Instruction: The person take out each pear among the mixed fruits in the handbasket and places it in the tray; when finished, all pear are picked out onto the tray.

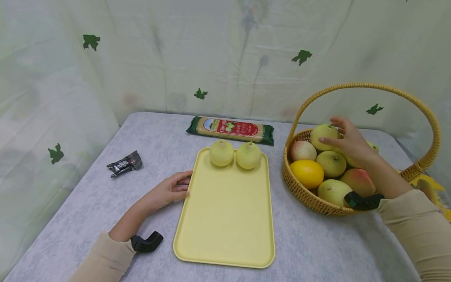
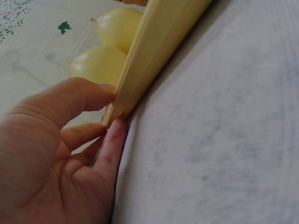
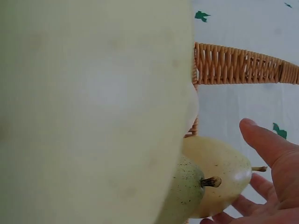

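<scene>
My left hand (image 1: 170,190) is at the left edge of the yellow tray (image 1: 225,219). In the left wrist view, its thumb and fingers (image 2: 110,149) meet the tray's rim (image 2: 145,60). Two pale yellow pears (image 1: 221,153) (image 1: 248,155) stand side by side at the tray's far end. On the right, my right hand (image 1: 352,143) reaches over the wicker basket (image 1: 299,197), beside a pear (image 1: 323,137) at its back. Thumb and fingers are spread around that pear, the thumb apart from it in the right wrist view, where a stemmed pear (image 3: 229,177) lies near the fingers.
The basket also holds a yellow fruit (image 1: 307,174), a pinkish peach (image 1: 303,150), a red-green fruit (image 1: 358,182) and more pears (image 1: 331,164). Its tall handle (image 1: 366,85) arches above my right forearm. Behind the tray lies a spaghetti packet (image 1: 230,130); a small black packet (image 1: 125,163) is at left.
</scene>
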`<action>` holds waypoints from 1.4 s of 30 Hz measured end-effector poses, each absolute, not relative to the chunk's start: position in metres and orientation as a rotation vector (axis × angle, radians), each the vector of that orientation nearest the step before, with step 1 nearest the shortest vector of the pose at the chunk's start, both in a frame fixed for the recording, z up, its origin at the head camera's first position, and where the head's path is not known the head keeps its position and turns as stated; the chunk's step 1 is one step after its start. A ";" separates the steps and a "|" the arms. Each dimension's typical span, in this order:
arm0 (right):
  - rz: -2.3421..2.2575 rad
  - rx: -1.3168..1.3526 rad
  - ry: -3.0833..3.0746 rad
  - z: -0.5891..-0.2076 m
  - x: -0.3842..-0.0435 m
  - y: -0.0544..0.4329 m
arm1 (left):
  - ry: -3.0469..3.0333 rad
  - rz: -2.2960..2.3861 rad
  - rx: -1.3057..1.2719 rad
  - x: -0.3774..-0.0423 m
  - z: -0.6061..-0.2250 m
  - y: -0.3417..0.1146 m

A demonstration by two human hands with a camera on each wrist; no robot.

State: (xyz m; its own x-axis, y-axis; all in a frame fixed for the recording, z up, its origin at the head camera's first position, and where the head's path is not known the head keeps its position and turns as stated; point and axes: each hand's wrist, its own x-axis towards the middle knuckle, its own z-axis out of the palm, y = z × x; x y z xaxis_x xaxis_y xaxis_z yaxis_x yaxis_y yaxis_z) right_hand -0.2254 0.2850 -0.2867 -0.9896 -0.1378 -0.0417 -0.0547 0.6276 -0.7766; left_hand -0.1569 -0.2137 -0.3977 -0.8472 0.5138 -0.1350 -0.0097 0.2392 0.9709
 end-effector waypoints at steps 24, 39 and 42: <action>-1.344 -0.123 2.716 -0.302 -0.231 0.280 | 2.086 1.646 0.460 -0.157 -0.399 -0.216; -1.400 -0.075 2.822 -0.297 -0.223 0.277 | 2.082 1.647 0.465 -0.156 -0.397 -0.215; -1.441 -0.080 2.813 -0.292 -0.221 0.276 | 2.080 1.646 0.473 -0.157 -0.397 -0.215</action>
State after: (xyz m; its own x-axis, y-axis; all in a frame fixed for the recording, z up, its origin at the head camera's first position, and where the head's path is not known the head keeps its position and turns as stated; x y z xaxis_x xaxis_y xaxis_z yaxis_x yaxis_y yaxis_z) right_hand -0.2210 0.2763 -0.2918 -0.9985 -0.0360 0.0409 -0.0543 0.5832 -0.8105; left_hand -0.1566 -0.2147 -0.3972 -0.8429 0.5221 -0.1300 -0.0065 0.2318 0.9727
